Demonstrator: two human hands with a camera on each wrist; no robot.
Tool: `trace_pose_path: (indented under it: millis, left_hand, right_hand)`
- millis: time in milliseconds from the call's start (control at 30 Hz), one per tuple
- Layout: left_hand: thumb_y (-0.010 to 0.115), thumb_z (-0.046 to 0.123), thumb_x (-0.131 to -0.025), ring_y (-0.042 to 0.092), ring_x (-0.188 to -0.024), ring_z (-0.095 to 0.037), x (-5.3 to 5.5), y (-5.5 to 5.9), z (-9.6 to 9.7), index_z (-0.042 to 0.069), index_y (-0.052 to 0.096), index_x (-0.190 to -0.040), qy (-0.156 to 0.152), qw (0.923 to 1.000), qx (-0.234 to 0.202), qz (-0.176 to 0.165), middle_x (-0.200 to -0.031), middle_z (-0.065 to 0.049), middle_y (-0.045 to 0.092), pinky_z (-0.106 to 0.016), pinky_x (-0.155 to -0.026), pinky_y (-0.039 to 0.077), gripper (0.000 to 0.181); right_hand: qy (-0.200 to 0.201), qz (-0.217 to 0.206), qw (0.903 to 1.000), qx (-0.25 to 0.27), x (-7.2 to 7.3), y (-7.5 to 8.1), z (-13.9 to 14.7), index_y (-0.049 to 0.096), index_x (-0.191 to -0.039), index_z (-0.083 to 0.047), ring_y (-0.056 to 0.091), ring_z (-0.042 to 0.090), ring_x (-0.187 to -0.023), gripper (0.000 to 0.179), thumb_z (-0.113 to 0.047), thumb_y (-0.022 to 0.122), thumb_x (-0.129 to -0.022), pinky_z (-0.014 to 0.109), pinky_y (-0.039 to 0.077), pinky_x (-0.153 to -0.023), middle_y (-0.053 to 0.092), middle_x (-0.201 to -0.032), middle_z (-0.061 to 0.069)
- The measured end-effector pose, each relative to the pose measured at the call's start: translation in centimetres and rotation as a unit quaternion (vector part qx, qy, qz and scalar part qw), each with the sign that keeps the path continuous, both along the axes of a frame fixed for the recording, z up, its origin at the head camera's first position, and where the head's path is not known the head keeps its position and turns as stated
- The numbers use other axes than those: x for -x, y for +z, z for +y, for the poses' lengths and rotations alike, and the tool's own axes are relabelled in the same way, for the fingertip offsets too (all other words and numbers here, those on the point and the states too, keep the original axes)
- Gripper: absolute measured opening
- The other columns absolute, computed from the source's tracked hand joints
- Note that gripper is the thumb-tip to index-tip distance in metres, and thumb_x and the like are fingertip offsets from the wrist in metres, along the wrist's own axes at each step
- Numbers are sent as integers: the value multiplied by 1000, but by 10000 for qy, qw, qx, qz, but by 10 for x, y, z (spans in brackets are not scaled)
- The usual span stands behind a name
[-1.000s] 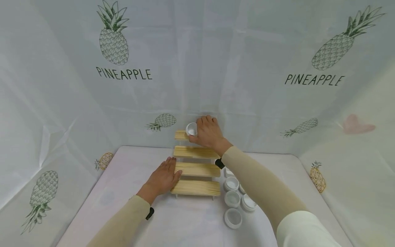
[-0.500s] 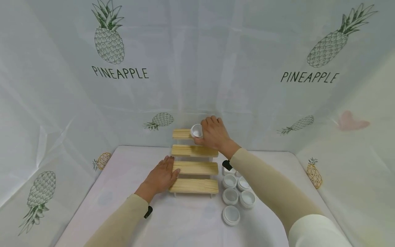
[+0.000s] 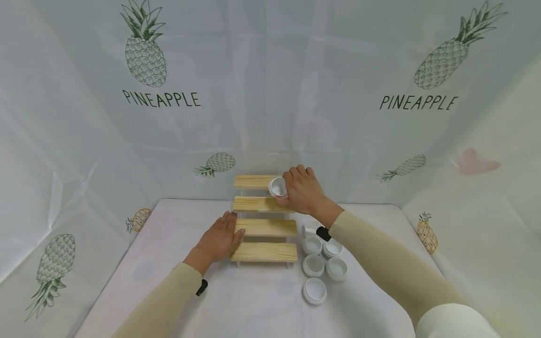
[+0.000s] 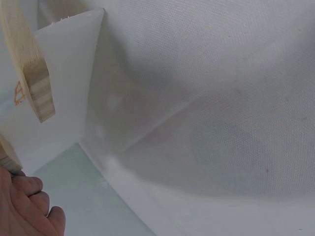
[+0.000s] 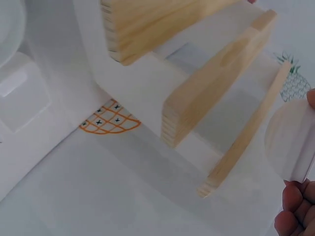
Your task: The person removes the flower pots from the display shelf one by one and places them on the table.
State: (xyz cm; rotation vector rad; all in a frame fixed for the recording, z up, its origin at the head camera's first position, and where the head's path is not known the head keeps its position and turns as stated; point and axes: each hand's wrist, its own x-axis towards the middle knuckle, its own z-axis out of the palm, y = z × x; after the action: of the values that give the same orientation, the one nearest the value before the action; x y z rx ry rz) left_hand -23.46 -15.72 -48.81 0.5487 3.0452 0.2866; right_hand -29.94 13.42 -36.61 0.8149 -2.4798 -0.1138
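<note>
My left hand (image 3: 217, 239) rests against the left ends of a four-step wooden display stand (image 3: 265, 227), its fingers fairly straight and its thumb over a lower step. In the left wrist view, the fingertips (image 4: 37, 194) lie close by a plank end. My right hand (image 3: 305, 191) grips a small white round jar (image 3: 277, 187) by its right side, in front of the top step's right part. Seen from the right wrist, the jar (image 5: 290, 140) is tilted on its side beyond the planks, apart from them, with the fingers (image 5: 294, 209) partly cut off by the frame.
Several similar white jars stand close together right of the stand, among them a nearest one (image 3: 314, 291) and another (image 3: 313, 265). A pale curtain (image 3: 270, 94) printed with pineapples rises behind the white-covered table (image 3: 253, 300).
My right hand has carried the jar rightward and slightly down from the top step. The left hand stays at the stand's left side. The view has shifted slightly.
</note>
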Motion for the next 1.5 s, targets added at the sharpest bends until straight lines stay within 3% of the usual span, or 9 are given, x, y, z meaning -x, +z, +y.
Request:
trace_pose_path:
  millis: [200, 533, 700, 1000, 1233, 1500]
  left_hand:
    - [24, 50, -116, 16, -163, -40, 1, 3, 0, -9, 17, -165, -5, 10000, 11, -59, -172, -25, 23, -52, -134, 18, 77]
    - [23, 51, -115, 16, -163, -41, 2, 4, -1, -10, 16, -165, 2, 10000, 21, -75, -172, -26, 23, -52, -134, 18, 79]
    - [23, 53, -115, 14, -163, -40, 2, 3, -1, -8, 15, -165, 36, 9999, -8, -136, -173, -25, 20, -53, -134, 17, 80]
    - [21, 54, -115, 13, -163, -40, 3, 1, 0, -8, 14, -166, 2, 9998, -22, -190, -174, -25, 18, -54, -134, 17, 80]
    - [23, 53, -115, 16, -162, -42, 2, 0, 0, -9, 16, -165, -50, 9999, -67, -69, -173, -26, 21, -54, -134, 18, 80]
    - [23, 53, -115, 15, -163, -41, 2, 1, 0, -8, 15, -165, -16, 9999, -109, -119, -173, -25, 21, -53, -134, 18, 80]
  right_hand:
    - [14, 37, 10000, 10, -13, -9, 20, 60, -94, -6, 46, 29, -81, 53, -59, 67, -90, 41, 40, -76, 53, -84, 7]
    - [179, 162, 9996, 118, -42, -32, 58, 67, -103, -2, 52, 32, -86, 59, -59, 70, -87, 43, 42, -75, 64, -96, 12]
    - [214, 34, 9997, 96, -63, -48, 75, 69, -108, -2, 55, 31, -90, 61, -60, 71, -87, 43, 44, -77, 67, -99, 12]
    - [314, 20, 9994, 120, -105, -78, 103, 68, -104, -3, 52, 26, -85, 58, -55, 77, -80, 40, 43, -75, 63, -92, 7]
    - [236, -223, 9993, 166, -133, -100, 123, 68, -105, -5, 51, 22, -86, 59, -56, 80, -77, 36, 41, -74, 62, -93, 4]
    - [478, -106, 9985, 234, -165, -122, 139, 67, -101, -7, 47, 16, -82, 58, -55, 82, -71, 31, 37, -70, 58, -88, 0]
